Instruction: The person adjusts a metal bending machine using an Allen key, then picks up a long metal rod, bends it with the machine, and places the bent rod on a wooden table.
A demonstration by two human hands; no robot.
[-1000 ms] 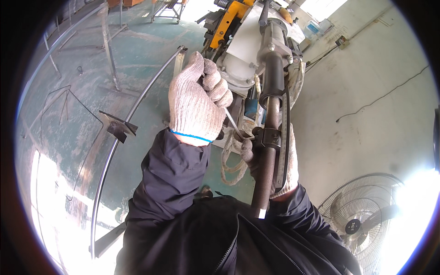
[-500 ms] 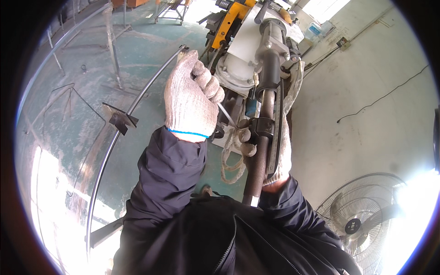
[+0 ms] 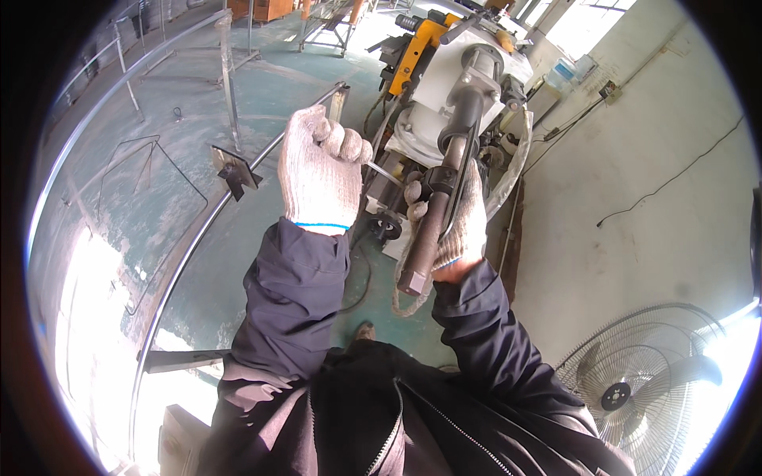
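Note:
My left hand (image 3: 321, 170), in a white knit glove, is closed into a fist on a thin metal rod (image 3: 386, 172) that sticks out to the right of it. My right hand (image 3: 459, 222), gloved the same way, grips a long dark steel lever (image 3: 439, 210) near its lower half. The lever runs up to a grey and white machine (image 3: 452, 87) with a yellow part at its back. Both hands are close together in front of the machine.
A long curved metal tube (image 3: 214, 230) with a small welded plate runs across the green floor on the left. Metal frames stand at the back left. A floor fan (image 3: 635, 381) is at the lower right beside a pale wall with cables.
The lever has swung down toward me with my right hand on it. My left hand stays closed on the thin rod and has hardly shifted.

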